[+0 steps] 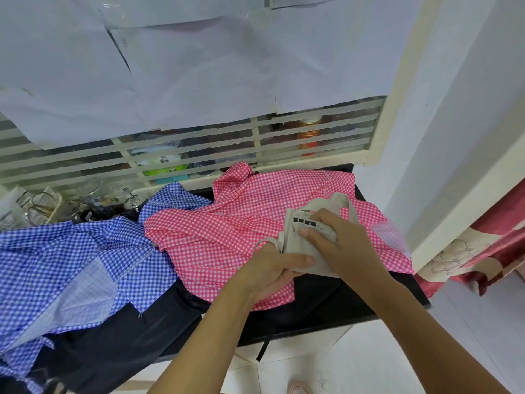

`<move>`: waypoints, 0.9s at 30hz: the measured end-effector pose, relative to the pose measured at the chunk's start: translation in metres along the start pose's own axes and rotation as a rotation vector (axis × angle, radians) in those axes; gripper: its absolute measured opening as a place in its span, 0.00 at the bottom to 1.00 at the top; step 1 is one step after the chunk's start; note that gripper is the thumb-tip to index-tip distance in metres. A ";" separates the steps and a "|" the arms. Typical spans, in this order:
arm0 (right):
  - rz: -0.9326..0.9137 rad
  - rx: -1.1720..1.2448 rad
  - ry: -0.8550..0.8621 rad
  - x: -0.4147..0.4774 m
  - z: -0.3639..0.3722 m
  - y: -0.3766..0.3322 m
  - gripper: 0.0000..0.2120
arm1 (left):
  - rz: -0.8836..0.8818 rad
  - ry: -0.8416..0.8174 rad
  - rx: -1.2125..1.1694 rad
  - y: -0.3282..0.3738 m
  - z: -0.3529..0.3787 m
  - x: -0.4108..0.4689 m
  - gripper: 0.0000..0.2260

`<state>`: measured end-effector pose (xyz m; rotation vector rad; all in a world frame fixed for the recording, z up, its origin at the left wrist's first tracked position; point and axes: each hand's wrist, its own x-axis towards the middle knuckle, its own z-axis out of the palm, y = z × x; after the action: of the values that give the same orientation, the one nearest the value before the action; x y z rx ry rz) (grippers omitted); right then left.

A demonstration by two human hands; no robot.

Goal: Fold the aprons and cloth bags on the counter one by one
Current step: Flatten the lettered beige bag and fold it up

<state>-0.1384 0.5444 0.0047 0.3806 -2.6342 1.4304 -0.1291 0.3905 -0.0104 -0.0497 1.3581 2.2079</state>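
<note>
A folded beige cloth bag [305, 245] with black print is held above the pink checked apron [227, 223], which lies crumpled on the black counter [355, 305]. My left hand [272, 268] grips the bag's lower left edge, thumb on top. My right hand [338, 240] pinches the bag from the right, fingers curled over its folded layers. A blue checked apron [71, 260] lies spread at the left. A dark cloth [119, 342] lies under it along the counter's front, with a dark strap [265, 345] hanging over the edge.
Glass jars and glasses [93, 197] stand at the counter's back left. A barred window [199, 155] covered with white paper runs behind. A white wall [454, 137] and a red curtain [483, 245] are at the right. White floor tiles [355, 365] lie below.
</note>
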 end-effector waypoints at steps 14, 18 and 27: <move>0.076 -0.553 0.143 0.003 -0.048 -0.012 0.16 | -0.068 -0.055 0.290 0.015 0.022 0.022 0.14; 0.004 -0.410 -0.166 0.008 -0.056 -0.003 0.21 | -0.158 -0.101 0.434 0.029 0.023 0.023 0.10; 0.289 0.374 -0.030 -0.006 -0.024 0.025 0.09 | 0.070 0.197 0.041 0.016 0.024 0.031 0.14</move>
<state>-0.1401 0.5791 -0.0039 0.0513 -2.5150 2.0301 -0.1568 0.4178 0.0049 -0.2125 1.5314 2.2809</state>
